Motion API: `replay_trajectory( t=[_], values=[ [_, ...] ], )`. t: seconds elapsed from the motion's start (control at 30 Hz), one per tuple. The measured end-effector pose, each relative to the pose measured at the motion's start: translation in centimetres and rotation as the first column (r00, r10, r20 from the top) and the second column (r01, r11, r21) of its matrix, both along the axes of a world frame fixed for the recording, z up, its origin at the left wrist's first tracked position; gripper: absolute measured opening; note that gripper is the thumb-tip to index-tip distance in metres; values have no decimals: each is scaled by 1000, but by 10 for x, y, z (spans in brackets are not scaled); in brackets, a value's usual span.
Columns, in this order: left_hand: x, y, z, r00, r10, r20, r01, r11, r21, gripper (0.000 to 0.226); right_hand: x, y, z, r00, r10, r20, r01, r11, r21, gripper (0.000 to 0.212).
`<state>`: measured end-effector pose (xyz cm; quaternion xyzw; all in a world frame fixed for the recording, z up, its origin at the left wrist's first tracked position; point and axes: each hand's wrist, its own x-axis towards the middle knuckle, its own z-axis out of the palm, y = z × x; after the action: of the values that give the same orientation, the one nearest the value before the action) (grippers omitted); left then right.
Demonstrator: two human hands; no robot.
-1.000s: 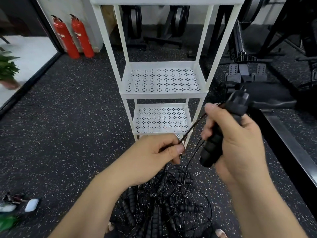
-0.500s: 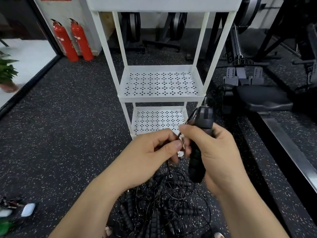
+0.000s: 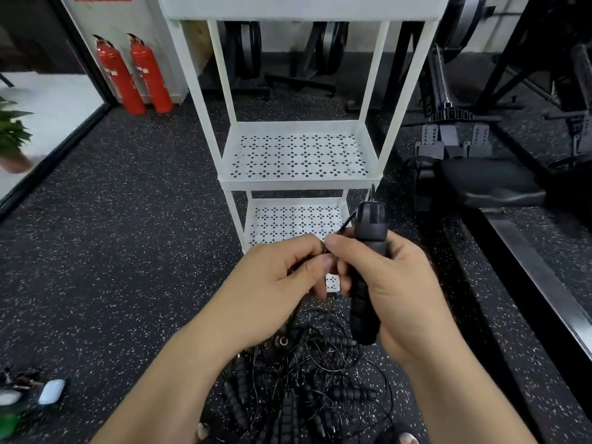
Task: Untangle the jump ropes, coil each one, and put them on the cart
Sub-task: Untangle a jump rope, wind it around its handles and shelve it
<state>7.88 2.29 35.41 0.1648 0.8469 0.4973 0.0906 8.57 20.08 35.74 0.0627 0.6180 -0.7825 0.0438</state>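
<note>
My right hand [image 3: 394,283] grips a black jump rope handle [image 3: 368,238] held upright in front of the white cart [image 3: 299,181]. A thin black cord runs from the handle's top down to my left hand [image 3: 282,280], which pinches it between thumb and fingers right beside the right hand. Below both hands, a tangled pile of black jump ropes [image 3: 301,386] with several ribbed handles lies on the speckled floor. The cart's perforated shelves hold nothing that I can see.
Two red fire extinguishers [image 3: 134,75] stand at the back left wall. A rowing machine with a black seat [image 3: 487,184] sits to the right. A potted plant [image 3: 12,136] is at far left, and small white items [image 3: 51,390] lie on the floor at lower left.
My right hand brought the handle left and down until it met my left hand. The stretch of cord between the two hands has shortened to almost nothing.
</note>
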Motion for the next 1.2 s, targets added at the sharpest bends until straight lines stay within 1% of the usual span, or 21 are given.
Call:
replay_trajectory(
  t=[0.1, 0.2, 0.3, 0.37, 0.4, 0.47, 0.57, 0.63, 0.77, 0.8, 0.87, 0.93, 1.03, 1.13, 1.2],
  values=[
    [0, -1, -2, 999, -13, 40, 13, 1000, 5, 17, 0, -3, 1, 999, -25, -30, 25, 1000, 15, 20],
    [-1, -2, -8, 996, -39, 84, 45, 997, -60, 20, 0, 2, 6, 993, -107, -52, 105, 993, -49, 25],
    [-2, -3, -12, 991, -44, 129, 62, 988, -140, 25, -4, 14, 11, 975, -219, -36, 213, 968, -134, 21],
    [-3, -5, -12, 991, -38, 129, 55, 989, -138, 24, -6, 18, 12, 972, -235, -13, 230, 960, -157, 20],
    [-3, -5, -11, 993, -40, 114, 55, 990, -132, 24, -5, 19, 11, 977, -214, -5, 211, 965, -159, 18],
    [-3, -4, -6, 997, -41, 61, 48, 992, -117, 23, -4, 15, 8, 992, -125, -2, 124, 984, -125, 14],
    [-1, -1, -1, 999, -15, -31, 12, 995, -104, 24, 0, 5, 4, 999, -7, -39, 7, 1000, 4, 9],
    [0, -1, -1, 998, 3, -56, -9, 994, -107, 29, 1, 1, 3, 996, 5, -89, 3, 997, 81, 11],
    [1, -3, -3, 999, 20, -35, -24, 993, -118, 41, 1, 0, 2, 986, -17, -165, 44, 985, 167, 11],
    [1, -2, -2, 999, 23, -29, -26, 994, -108, 42, 2, 0, 2, 985, -25, -172, 54, 985, 161, 11],
    [2, -1, 0, 1000, 8, -16, -9, 998, -65, 31, 3, -1, 3, 983, -53, -174, 73, 991, 109, 15],
    [1, 0, 0, 1000, -7, -10, 7, 999, -43, 20, 3, 0, 7, 980, -107, -166, 113, 993, 27, 18],
    [-1, -1, -2, 1000, -5, 9, 5, 998, -59, 18, 0, 8, 13, 969, -202, -141, 186, 976, -116, 14],
    [-1, -3, -4, 1000, 12, 10, -11, 998, -60, 17, -1, 10, 11, 972, -213, -97, 196, 968, -155, 13],
    [-1, -3, -3, 1000, 25, -8, -26, 998, -59, 19, -2, 9, 8, 981, -178, -75, 167, 977, -137, 14]
  ],
)
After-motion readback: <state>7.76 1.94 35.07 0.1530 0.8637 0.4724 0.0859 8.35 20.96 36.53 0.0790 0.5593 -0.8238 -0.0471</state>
